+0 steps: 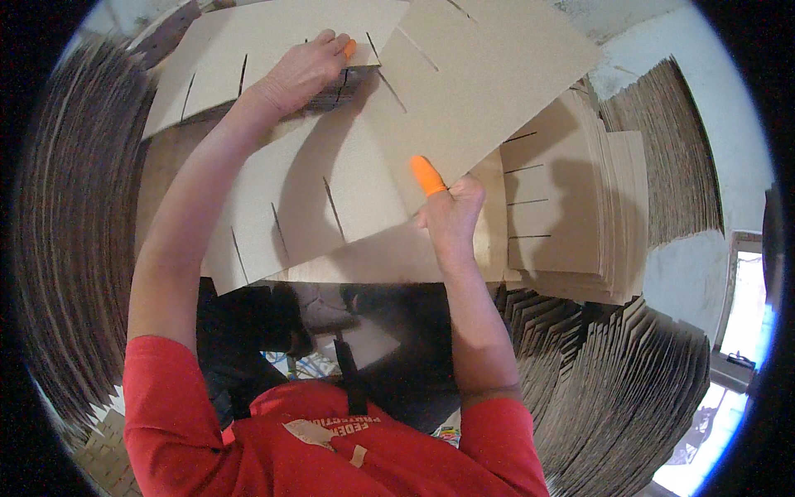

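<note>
My right hand [454,217] grips the near edge of a tan slotted cardboard sheet [497,74]. An orange finger cover is on its thumb, which lies flat on the sheet's face. That sheet is tilted and reaches away to the far right. Farther off, my left hand [302,74], also with an orange cover, is closed at the near edge of the far cardboard stack [219,50]. Its fingertips pinch the top sheet's corner; their undersides are hidden. Between my arms another slotted cardboard sheet [306,186] lies at an angle, partly under the tilted one.
Beneath the sheets is a wooden tabletop [493,240]. On its right sits a pile of slotted cardboard sheets [571,240]. Tall cardboard stacks stand at the left [74,224], the far right [671,157] and the near right [613,398]. A pale wall [683,282] rises on the right.
</note>
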`<state>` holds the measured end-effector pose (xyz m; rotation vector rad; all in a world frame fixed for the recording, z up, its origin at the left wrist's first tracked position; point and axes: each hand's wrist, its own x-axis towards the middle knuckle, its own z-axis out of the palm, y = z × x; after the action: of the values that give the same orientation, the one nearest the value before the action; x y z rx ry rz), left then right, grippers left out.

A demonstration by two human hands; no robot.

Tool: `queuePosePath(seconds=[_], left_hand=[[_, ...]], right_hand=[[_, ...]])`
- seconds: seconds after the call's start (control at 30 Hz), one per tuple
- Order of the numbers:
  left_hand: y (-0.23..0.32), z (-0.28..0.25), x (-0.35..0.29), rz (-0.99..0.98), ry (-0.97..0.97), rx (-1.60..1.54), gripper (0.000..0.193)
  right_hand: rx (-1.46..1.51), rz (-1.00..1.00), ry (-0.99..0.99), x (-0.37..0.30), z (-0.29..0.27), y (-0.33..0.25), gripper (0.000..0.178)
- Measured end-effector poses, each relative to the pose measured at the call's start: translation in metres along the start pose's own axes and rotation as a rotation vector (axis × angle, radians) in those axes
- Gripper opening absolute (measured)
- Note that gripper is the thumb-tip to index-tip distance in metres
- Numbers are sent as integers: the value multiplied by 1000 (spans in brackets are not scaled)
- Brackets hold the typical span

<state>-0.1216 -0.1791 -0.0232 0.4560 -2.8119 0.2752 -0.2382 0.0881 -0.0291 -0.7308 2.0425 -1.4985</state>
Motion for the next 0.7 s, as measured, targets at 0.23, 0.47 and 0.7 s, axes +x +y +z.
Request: queuePosePath(seconds=[0.23,0.47,0.7], left_hand=[[48,-30,-22,175,0,89,32],[70,-51,-38,238,137,156,15],[87,-50,-34,274,104,173,13]], right_hand=[[-77,-164,7,-1,-1,-8,14],[-193,-200,-28,3,-16,-21,15],[-40,-237,-34,-1,-36,-35,12]])
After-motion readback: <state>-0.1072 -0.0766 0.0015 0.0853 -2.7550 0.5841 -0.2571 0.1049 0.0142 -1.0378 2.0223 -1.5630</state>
